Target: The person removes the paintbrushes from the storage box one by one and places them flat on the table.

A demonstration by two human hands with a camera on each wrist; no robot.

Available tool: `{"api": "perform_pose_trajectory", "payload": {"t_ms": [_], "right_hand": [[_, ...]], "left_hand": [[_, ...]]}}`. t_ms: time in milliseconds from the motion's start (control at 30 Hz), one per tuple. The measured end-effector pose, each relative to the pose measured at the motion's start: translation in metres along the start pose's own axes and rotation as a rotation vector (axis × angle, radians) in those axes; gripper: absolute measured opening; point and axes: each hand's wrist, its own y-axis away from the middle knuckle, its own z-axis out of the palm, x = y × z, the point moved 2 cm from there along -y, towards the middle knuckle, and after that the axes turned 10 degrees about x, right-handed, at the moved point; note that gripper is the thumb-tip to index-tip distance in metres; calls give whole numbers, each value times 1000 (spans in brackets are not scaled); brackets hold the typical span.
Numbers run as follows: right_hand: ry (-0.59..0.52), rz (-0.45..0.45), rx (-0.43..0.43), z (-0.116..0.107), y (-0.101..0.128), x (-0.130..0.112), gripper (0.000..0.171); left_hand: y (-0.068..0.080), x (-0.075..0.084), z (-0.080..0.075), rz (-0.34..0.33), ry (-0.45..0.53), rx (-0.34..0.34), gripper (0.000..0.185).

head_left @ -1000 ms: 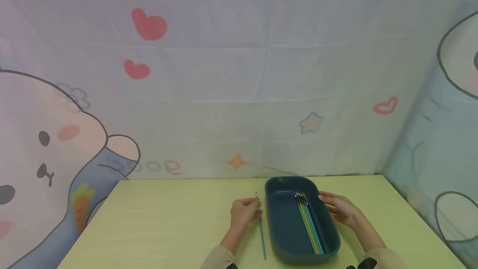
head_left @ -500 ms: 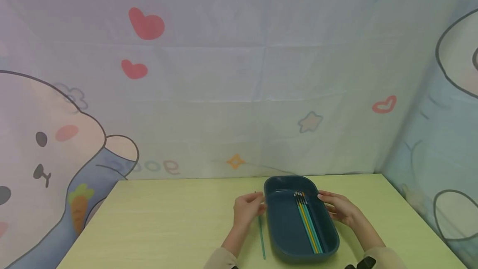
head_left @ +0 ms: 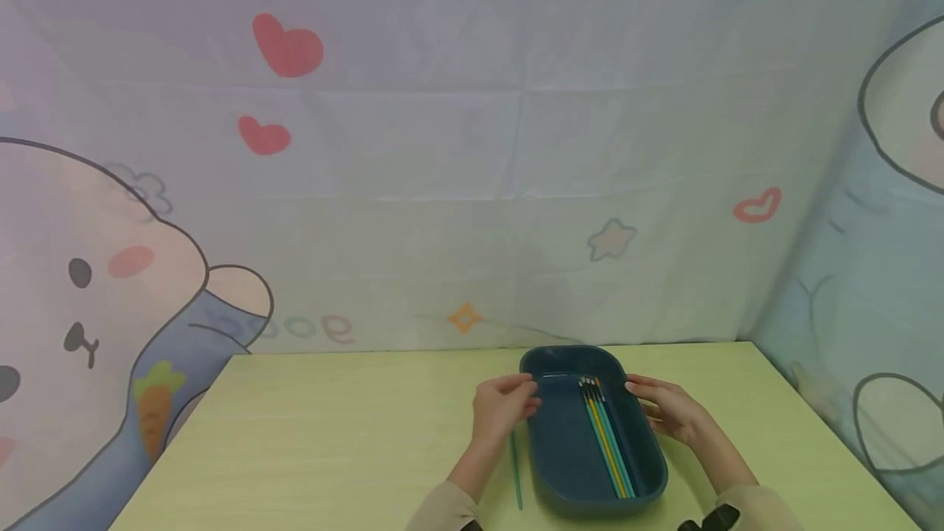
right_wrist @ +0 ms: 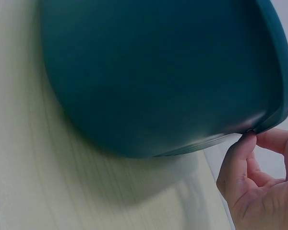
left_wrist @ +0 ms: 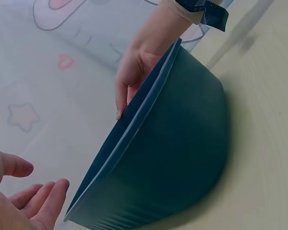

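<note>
Both hands at the dark teal tray [head_left: 590,478], near the table's [head_left: 332,433] far edge: left hand [head_left: 503,406] loose beside the left rim, right hand [head_left: 667,410] resting fingertips against the right rim. Coloured pencils [head_left: 608,441] inside; one teal pencil [head_left: 515,469] outside. Probably steadying; next, a firm two-sided grip.

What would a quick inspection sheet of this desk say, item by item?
Surface: pale yellow-green table, wood-grain look.
Job's things: dark teal tray holding a few thin pencils, yellow and teal; one teal pencil lies on the table left of the tray.
Clutter: nothing seen.
Grips: left hand at the tray's left rim, fingers relaxed; right hand touches the right rim.
Cables: nothing seen.
Surroundings: cartoon curtain with hearts, a star and a rabbit.
</note>
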Motion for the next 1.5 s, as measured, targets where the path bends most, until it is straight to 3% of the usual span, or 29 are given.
{"api": "perform_pose_trajectory", "payload": {"t_ms": [400, 1500], "right_hand": [[2, 7, 8, -1, -2, 1, 66], [-36, 17, 1, -1, -3, 2, 59]], "left_hand": [[4, 2, 16, -6, -25, -70, 32], [-4, -10, 53, -1, -136, -93, 34]]}}
